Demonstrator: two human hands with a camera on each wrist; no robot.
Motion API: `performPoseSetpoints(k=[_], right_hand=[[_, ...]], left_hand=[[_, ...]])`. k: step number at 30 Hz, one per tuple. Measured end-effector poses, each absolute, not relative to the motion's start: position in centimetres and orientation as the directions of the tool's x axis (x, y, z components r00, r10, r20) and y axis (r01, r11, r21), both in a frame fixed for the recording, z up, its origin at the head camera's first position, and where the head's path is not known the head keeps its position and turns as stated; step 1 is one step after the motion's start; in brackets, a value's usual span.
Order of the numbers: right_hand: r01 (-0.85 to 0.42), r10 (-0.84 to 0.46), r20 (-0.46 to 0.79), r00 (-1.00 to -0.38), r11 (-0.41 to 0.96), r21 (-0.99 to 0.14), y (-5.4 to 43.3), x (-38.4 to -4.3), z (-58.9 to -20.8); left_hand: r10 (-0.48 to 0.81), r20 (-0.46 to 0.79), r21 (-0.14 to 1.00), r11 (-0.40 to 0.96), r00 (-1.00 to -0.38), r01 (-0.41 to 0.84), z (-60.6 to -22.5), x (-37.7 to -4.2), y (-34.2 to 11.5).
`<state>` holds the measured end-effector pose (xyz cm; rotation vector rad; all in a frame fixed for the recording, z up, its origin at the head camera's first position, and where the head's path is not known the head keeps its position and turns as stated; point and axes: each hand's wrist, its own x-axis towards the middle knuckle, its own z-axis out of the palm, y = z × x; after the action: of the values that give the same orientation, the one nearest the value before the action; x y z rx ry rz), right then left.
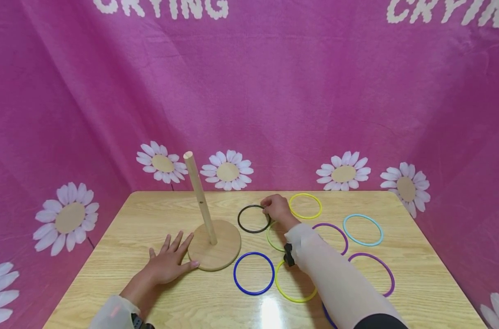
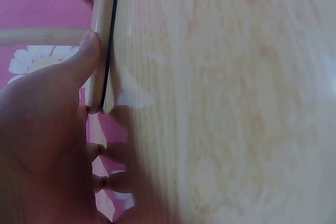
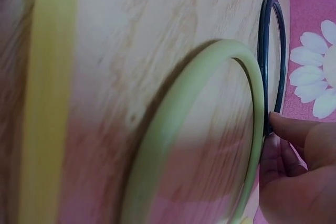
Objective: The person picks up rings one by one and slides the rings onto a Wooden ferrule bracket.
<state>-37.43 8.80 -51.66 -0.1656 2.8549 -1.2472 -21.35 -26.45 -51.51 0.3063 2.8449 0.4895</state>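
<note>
My right hand (image 1: 277, 208) pinches the near-right rim of a black ring (image 1: 254, 232) between thumb and fingers. In the right wrist view the black ring (image 3: 264, 51) stands just beyond a light green ring (image 3: 156, 145), part of which my wrist hides in the head view. My left hand (image 1: 169, 262) has its fingers spread on the table, left of a round wooden base (image 1: 226, 251). Its thumb rests against the base's edge, as the left wrist view also shows. A wooden post (image 1: 200, 196) rises from that base, leaning left in view.
Around my right forearm lie a blue ring (image 1: 254, 293), a yellow ring (image 1: 296, 300), two purple rings (image 1: 347, 242), and a dark blue ring (image 1: 328, 317) mostly hidden. Farther back are another yellow ring (image 1: 321, 208) and a light blue ring (image 1: 382, 235). A pink curtain (image 1: 274, 114) hangs behind the table.
</note>
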Motion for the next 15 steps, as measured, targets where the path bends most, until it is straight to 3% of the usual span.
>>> performPoseSetpoints(k=[15], right_hand=[[-0.110,-0.097,0.060,-0.993,0.681,-0.724,8.67,-37.41,-51.60]], left_hand=[[0.247,-0.187,0.364,0.916,-0.951,0.166,-51.60,-21.38,-26.52]])
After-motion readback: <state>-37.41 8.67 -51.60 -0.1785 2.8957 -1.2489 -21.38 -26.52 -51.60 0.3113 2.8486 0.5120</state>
